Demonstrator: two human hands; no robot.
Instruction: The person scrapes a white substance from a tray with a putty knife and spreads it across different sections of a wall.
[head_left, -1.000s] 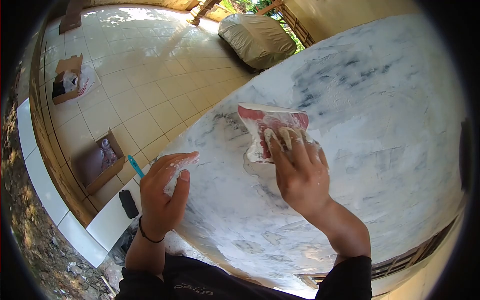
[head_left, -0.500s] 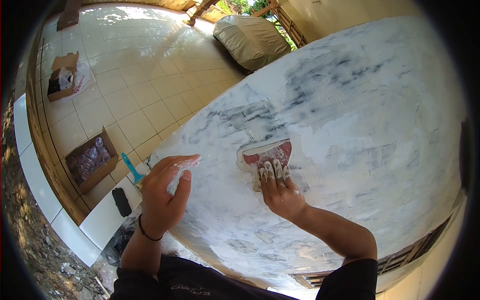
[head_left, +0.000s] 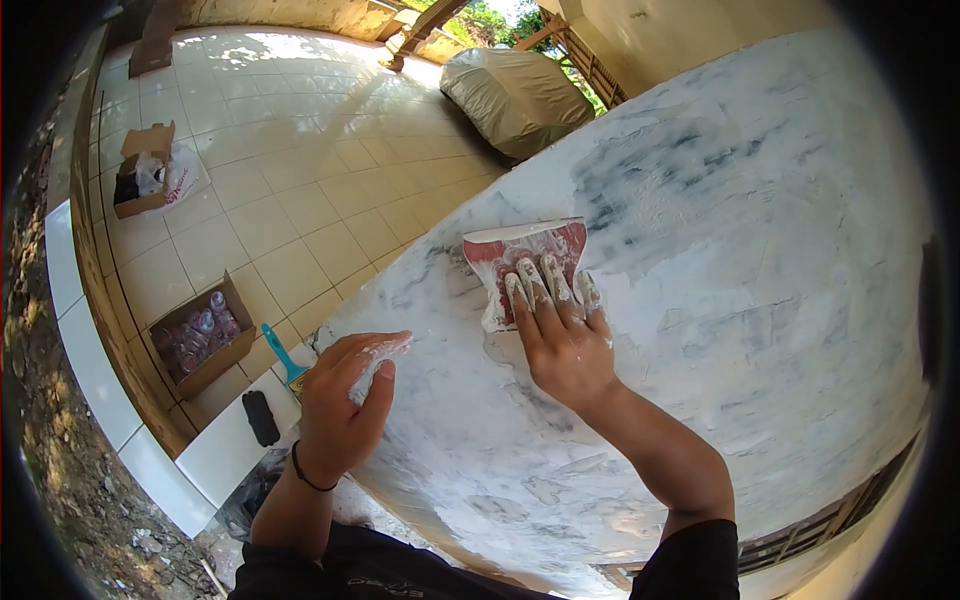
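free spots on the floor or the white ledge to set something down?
Tiled floor is bare between the two cardboard boxes and the covered bulk. The white ledge is bare to the upper left; near the left hand it is crowded by the blue-handled tool and the black object.

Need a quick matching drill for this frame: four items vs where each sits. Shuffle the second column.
1. red flat sanding sheet
2. blue-handled brush
3. open brown cardboard box of bottles
4. grey-covered bulky object

a. far end of the tiled floor
b. white ledge, beside a black object
c. under the right hand on the white-coated panel
d. floor beside the low wall

Pairs: 1-c, 2-b, 3-d, 4-a
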